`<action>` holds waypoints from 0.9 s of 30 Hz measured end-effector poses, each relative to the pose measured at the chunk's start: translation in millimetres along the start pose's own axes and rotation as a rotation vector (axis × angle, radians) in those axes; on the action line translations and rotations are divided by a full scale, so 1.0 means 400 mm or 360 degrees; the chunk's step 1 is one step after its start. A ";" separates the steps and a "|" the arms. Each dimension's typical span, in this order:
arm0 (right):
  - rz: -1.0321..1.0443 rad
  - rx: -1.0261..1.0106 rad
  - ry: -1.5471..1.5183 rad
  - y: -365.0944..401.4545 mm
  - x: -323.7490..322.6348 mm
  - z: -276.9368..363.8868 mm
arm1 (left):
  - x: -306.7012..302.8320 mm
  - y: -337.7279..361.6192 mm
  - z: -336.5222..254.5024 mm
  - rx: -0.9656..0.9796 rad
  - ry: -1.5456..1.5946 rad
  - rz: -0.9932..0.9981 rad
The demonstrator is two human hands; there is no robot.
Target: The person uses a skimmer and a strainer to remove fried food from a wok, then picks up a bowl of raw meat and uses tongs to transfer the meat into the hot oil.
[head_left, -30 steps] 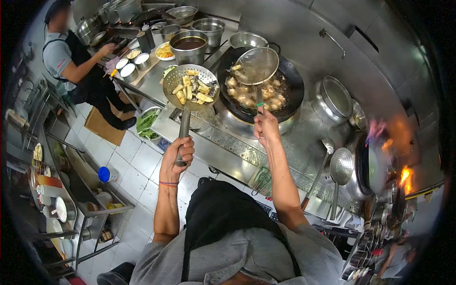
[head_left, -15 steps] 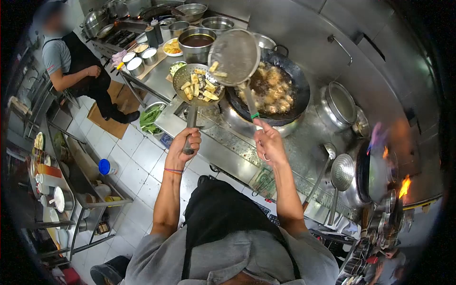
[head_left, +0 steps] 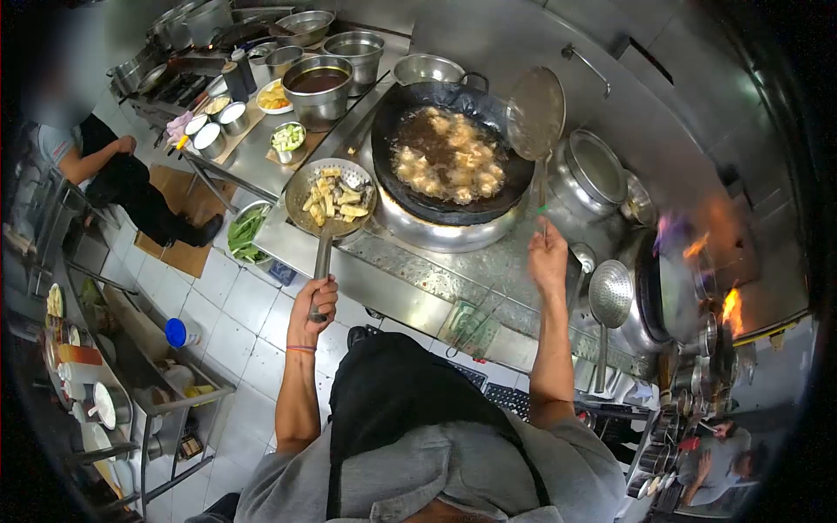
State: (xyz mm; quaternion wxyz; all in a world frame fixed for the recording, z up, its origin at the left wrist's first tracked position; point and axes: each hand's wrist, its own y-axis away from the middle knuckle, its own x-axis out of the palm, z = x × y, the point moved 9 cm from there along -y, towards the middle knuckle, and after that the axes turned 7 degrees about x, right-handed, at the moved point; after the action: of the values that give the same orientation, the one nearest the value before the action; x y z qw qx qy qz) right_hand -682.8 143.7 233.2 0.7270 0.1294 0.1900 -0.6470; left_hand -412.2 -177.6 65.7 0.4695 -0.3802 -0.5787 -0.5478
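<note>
My left hand [head_left: 312, 303] is closed round the handle of a perforated ladle [head_left: 301, 181], whose bowl is full of fried vegetable pieces [head_left: 330, 199] with pale flesh and dark skin. That bowl is over the counter's front edge, left of the wok. My right hand [head_left: 547, 253] grips a mesh skimmer [head_left: 534, 118] by its handle, which has a green band. The skimmer's round head stands tilted at the wok's right rim. Inside the black wok [head_left: 392, 202], golden battered pieces [head_left: 458, 152] bubble in dark oil.
A pot of brown liquid [head_left: 319, 96] and a cup of chopped greens [head_left: 288, 138] stand behind the ladle. To the right lies another perforated ladle [head_left: 611, 292], near flames [head_left: 731, 309] beside a second wok. A person in a dark apron [head_left: 105, 157] stands at far left.
My right hand has swung the skimmer from above the left ladle to the wok's right side. The left ladle has moved left and lower, with the vegetable pieces in it.
</note>
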 end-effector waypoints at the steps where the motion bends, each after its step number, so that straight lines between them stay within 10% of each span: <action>1: -0.0087 -0.0024 0.0020 -0.011 -0.020 -0.021 | -0.019 -0.002 0.001 0.0002 -0.0021 0.0006; 5: 0.0078 0.0248 0.0012 0.022 0.007 -0.038 | -0.054 -0.013 0.002 -0.0004 0.0024 0.0075; 10: 0.0641 0.0943 -0.1177 0.093 0.196 -0.070 | -0.079 -0.027 0.027 0.0009 -0.0014 0.0034; 14: 0.0781 0.0959 -0.1511 0.102 0.235 -0.081 | -0.153 0.021 0.020 0.0290 -0.0139 -0.0476; 20: 0.0616 0.0828 -0.1089 0.151 0.188 -0.068 | -0.678 0.218 -0.042 0.0321 -0.0543 -0.0735; 21: 0.0612 0.0845 -0.1081 0.160 0.186 -0.063 | -1.037 0.250 -0.067 0.0167 -0.0348 -0.0635; 23: 0.0454 0.0681 -0.0700 0.167 0.163 -0.052 | -1.074 0.394 -0.136 0.0453 -0.2456 -0.0566; 24: 0.0454 0.0695 -0.0693 0.174 0.165 -0.060 | -1.013 0.507 -0.076 0.0273 -0.1355 -0.1551; 27: 0.0378 0.0247 -0.0203 0.165 0.142 -0.024 | -1.156 0.631 -0.025 0.0038 -0.1212 -0.1737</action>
State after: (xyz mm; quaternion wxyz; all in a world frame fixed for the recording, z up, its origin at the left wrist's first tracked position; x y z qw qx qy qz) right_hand -613.4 105.7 195.5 0.7967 0.1656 0.0762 -0.5762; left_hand -45.0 -125.1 -308.8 -0.1083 -0.1944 -0.8197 -0.5278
